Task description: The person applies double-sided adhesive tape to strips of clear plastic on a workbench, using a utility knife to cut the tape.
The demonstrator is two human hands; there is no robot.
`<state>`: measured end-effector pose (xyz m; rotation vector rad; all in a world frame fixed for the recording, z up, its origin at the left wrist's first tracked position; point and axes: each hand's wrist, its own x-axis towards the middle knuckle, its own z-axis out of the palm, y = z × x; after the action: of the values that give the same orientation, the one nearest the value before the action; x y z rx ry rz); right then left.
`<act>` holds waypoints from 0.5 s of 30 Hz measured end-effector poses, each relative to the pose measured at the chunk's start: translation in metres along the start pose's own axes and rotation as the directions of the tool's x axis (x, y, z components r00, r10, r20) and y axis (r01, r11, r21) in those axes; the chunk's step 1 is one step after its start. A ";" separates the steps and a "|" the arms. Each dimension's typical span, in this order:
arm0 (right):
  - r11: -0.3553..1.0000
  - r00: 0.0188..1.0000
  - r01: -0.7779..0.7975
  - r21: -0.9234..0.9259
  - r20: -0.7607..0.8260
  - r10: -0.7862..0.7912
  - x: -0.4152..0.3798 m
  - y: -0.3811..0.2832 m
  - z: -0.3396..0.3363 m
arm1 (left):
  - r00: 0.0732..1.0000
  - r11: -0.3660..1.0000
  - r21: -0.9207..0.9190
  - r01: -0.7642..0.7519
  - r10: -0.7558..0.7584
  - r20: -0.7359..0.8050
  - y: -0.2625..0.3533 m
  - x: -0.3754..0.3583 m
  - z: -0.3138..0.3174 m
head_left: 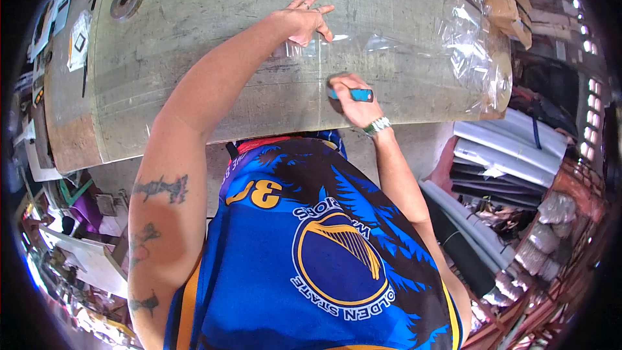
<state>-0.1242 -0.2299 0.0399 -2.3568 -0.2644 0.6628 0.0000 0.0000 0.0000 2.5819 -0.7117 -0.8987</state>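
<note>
My left hand (310,21) lies with its fingers spread on a worktable (214,45), pressing near the edge of a clear plastic sheet (376,44). Closer to my body, my right hand (353,100) is closed around a blue-and-black utility knife (361,94). Its tip is blurred and hidden, so I cannot see the blade. A thin pale line runs down the tabletop between the two hands. The right hand is low over the table, near its front edge.
Crumpled clear plastic (470,45) covers the table's right end, beside brown cardboard (508,0). A round metal disc (126,1) and a small plastic packet (80,40) lie at the left. Rolls of sheet material (508,146) are stacked below right.
</note>
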 end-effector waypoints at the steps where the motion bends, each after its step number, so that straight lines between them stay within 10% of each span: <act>1: 0.987 0.983 0.158 0.040 -0.099 -0.153 -0.001 0.017 -0.008 | 1.000 1.000 -0.019 -0.006 0.006 0.002 0.001 0.000 0.001; 3: 0.977 0.950 0.187 0.102 -0.272 -0.154 0.019 0.061 -0.021 | 1.000 1.000 -0.021 0.008 -0.009 -0.016 -0.008 -0.009 -0.003; 5: 0.971 0.947 -0.190 0.148 -0.232 0.221 0.027 0.040 -0.068 | 0.999 1.000 -0.026 0.008 -0.009 -0.037 -0.004 -0.007 0.003; 8: 0.951 0.924 -0.193 -0.240 -0.372 0.093 0.066 0.059 -0.093 | 0.997 1.000 0.010 -0.005 0.006 -0.076 0.005 -0.005 0.008; 11: 0.939 0.854 0.101 -0.329 -0.455 -0.251 0.106 0.114 -0.081 | 0.988 0.997 0.068 -0.025 0.035 -0.153 0.009 -0.018 0.021; 15: 0.959 0.874 0.105 -0.263 -0.436 -0.215 0.102 0.117 -0.062 | 0.887 0.991 -0.112 0.067 -0.110 -0.447 0.018 -0.050 0.049</act>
<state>-0.0030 -0.3171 -0.0357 -2.5938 -0.3331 -0.0253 -0.0717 0.0068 -0.0044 2.6091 -0.4076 -0.3110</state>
